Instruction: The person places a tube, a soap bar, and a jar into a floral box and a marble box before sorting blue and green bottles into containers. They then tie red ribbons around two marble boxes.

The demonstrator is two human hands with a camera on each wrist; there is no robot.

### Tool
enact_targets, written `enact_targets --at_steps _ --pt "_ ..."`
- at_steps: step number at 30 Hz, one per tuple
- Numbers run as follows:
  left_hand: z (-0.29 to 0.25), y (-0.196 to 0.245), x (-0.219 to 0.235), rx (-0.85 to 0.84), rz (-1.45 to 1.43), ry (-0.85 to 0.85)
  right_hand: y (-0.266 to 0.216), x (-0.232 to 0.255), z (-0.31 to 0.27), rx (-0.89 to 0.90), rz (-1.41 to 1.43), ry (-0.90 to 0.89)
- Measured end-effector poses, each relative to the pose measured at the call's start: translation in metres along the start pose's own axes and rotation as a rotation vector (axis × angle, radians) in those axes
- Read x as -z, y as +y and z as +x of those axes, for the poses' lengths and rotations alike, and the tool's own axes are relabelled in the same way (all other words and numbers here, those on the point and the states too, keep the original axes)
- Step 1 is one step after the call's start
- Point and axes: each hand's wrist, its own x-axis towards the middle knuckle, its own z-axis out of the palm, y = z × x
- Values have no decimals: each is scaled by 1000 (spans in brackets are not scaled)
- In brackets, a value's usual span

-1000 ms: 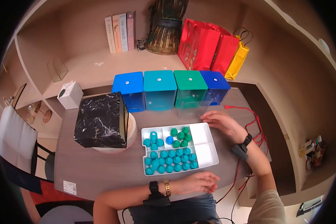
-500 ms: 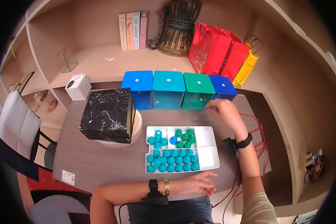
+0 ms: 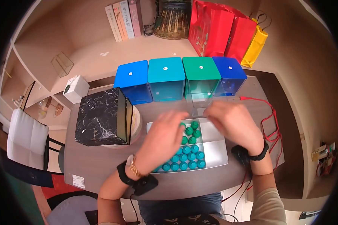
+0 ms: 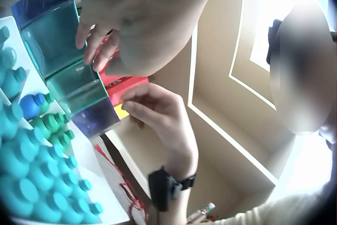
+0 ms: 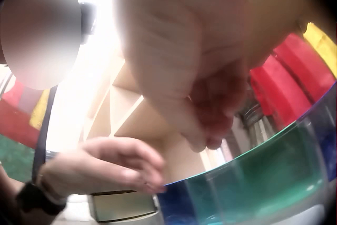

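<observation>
My right hand (image 3: 233, 116) has its fingers bent at the near right edge of a clear plastic piece (image 3: 199, 101) in front of the green-lidded box (image 3: 202, 69), and pinches that edge. My left hand (image 3: 162, 137) reaches forward over the white tray (image 3: 217, 150), fingers extended and blurred, apart from the clear piece. In the right wrist view the left hand (image 5: 105, 167) shows nothing in its fingers. Teal bottle-shaped pieces (image 3: 183, 158) and green ones (image 3: 196, 133) stand in the tray; a blue one (image 4: 31, 106) shows in the left wrist view.
Blue (image 3: 130, 73), teal (image 3: 166, 69) and dark-blue (image 3: 230, 67) lidded boxes stand in a row with the green one. A black marbled box (image 3: 101, 118) stands at the left. Red cords (image 3: 268, 123) lie at the right; red bags (image 3: 214, 28) stand behind.
My left hand has left the near table edge and moved forward over the tray. My right hand has come inward to the clear piece, which blurred under it half a second ago.
</observation>
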Motion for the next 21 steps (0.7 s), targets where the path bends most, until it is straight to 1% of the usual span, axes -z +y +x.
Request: enact_targets --at_steps 2,5,6,8,11,13,16,17,19,20,21 --pt "9 -24 -11 74 46 49 -11 -7 -1 76 63 -123" --pt "13 -43 -27 74 50 -19 -13 -36 -1 87 69 -241" --pt "14 -45 -30 37 32 -24 -10 -52 -2 122 46 -206" --pt "19 -47 -33 -43 -4 -24 -9 -63 -2 153 22 -212" --pt "29 -38 -30 5 -27 -46 -11 -64 3 173 3 -225" --pt "38 -36 -34 -33 -11 -33 -9 -64 3 186 -1 -218" --pt "47 -41 -40 -49 40 -43 -10 -56 2 230 -7 -123" --pt "50 -43 -41 -50 62 -53 -9 -48 3 219 14 -107" --pt "51 -46 -44 -41 27 -54 -10 -21 3 190 62 -81" --pt "50 -46 -46 -32 5 -58 -10 -5 3 122 71 -56" --pt "49 -45 -45 -27 -4 -45 -6 7 4 92 52 15"
